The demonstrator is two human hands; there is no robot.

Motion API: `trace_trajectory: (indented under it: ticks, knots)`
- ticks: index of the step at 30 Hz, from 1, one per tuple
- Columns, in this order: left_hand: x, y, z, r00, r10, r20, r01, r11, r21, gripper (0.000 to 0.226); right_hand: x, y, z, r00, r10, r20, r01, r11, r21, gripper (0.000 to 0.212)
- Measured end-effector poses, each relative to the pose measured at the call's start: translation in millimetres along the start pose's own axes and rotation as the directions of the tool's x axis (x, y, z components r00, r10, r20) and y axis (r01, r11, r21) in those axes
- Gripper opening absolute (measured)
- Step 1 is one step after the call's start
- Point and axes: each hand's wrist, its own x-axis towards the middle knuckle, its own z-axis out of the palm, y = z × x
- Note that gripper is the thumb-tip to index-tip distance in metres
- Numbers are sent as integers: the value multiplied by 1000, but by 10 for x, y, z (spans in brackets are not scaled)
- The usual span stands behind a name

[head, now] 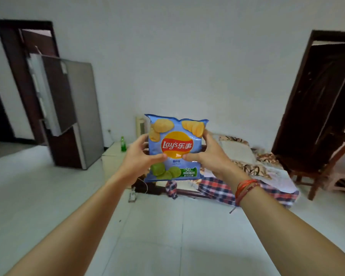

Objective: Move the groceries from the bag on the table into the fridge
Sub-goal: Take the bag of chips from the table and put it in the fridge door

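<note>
gripping the lay's chip bag (175,148) upright in mid-air, out in front, with both hands. pinching its left edge with the left hand (139,156), thumb on the front; pinching the right edge likewise with the right hand (209,154). not in the fridge (82,116) yet: well off to the left, with the upper door (56,92) swung open. likely failure modes:
- squeezing an air-puffed pack too hard, crushing chips or popping a seam.
- losing grip on glossy film if dropping to a one-hand hold.
- turning left with the bag blocking the view, clipping the open door edge.
- knocking the green bottle (123,144) off the low cabinet (112,158) just right of the fridge.
</note>
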Motion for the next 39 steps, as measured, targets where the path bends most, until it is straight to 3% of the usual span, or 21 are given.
trace_trajectory:
  ticks: [12,21,30,39]
  knots:
    - [-1256,323,-1444,931,-4,-364,64,986,153,56,-56,-338,1708,925,-104,365,71,992,104,77]
    - [-2164,505,-2203,866,-16,-501,123,976,182,54,-422,-573,2808,853,-134,505,82,989,124,83]
    - [-2584,487,-2571,793,-39,-608,186,966,179,58,-492,-591,3405,793,-138,594,50,986,161,79]
    - [-2508,438,-2633,754,-38,-655,196,966,169,58,-318,-577,3506,746,-150,649,24,980,198,79]
